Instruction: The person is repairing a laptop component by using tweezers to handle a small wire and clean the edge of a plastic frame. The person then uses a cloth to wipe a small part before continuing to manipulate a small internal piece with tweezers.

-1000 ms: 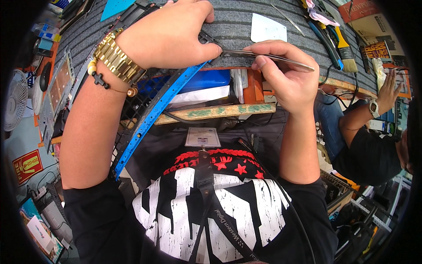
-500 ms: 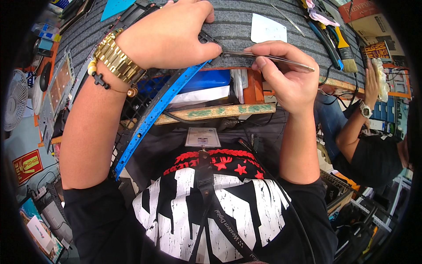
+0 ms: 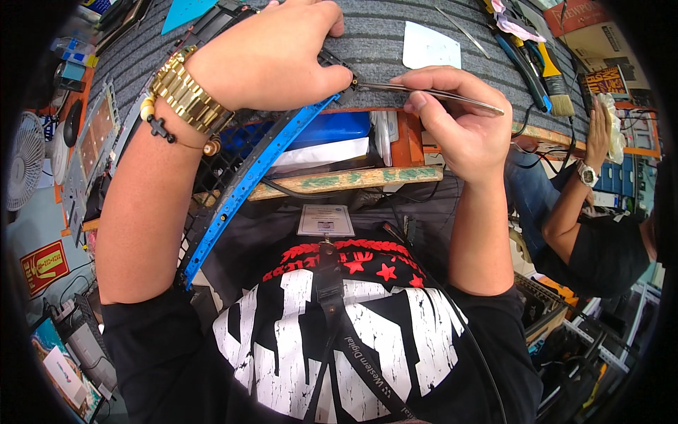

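My left hand [image 3: 282,60] holds down a black frame with a grid of openings, its thumb at the corner; the other fingertips are partly hidden. A bright blue strip [image 3: 244,184] runs along the frame's near edge, sloping down toward my left elbow. Much of the black frame [image 3: 205,187] lies behind my left forearm. Between the thumb and fingers of my right hand [image 3: 459,120] is a pair of metal tweezers [image 3: 452,95], nearly level. Its tips meet the frame's corner beside my left thumb, at a small brass-coloured spot.
On the ribbed grey mat [image 3: 381,35] lie a white card [image 3: 431,46], a thin metal rod [image 3: 462,32], a yellow-handled brush [image 3: 558,88] and pliers [image 3: 526,74]. Below the wooden table edge [image 3: 353,178] sits a blue item. Another person [image 3: 593,240] works at the right, hand on a pale bundle.
My left thumb has drawn back slightly, baring the small brass-coloured spot at the tweezer tips. Both hands otherwise stay in place. The person at the right has shifted a little.
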A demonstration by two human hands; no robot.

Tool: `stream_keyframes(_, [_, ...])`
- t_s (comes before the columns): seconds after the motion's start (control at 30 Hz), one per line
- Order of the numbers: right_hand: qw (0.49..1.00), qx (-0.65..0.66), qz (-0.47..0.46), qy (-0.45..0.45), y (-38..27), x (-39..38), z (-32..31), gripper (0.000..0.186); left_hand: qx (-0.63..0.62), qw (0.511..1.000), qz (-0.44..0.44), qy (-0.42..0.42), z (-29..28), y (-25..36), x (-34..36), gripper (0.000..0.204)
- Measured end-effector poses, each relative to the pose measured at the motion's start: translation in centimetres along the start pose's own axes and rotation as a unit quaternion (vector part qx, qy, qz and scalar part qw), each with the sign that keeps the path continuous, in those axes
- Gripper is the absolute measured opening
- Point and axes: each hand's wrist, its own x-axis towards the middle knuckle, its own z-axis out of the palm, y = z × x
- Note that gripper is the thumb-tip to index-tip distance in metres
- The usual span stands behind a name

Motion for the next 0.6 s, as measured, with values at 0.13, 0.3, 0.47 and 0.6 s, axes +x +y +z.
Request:
stream_keyframes(0.13, [1.000,-0.001,-0.012,0.005,0.5,0.0,-0.1,0.015,0.002,1.000,0.000,-0.004,-1.3,2.3,-0.8,0.063])
stream_keyframes(0.3, [1.000,-0.002,-0.007,-0.002,0.2,0.1,-0.1,0.016,0.001,1.000,-0.001,0.005,0.2,-0.1,-0.2,0.062])
stream_keyframes(0.47, [0.999,-0.028,-0.016,-0.044,0.3,0.0,-0.5,0.020,-0.005,1.000,0.005,0.004,0.3,-0.1,0.0,0.062])
stream_keyframes(0.6, [0.999,-0.019,-0.019,-0.037,0.4,0.0,-0.4,0.020,-0.007,1.000,0.010,0.005,0.2,-0.1,0.0,0.063])
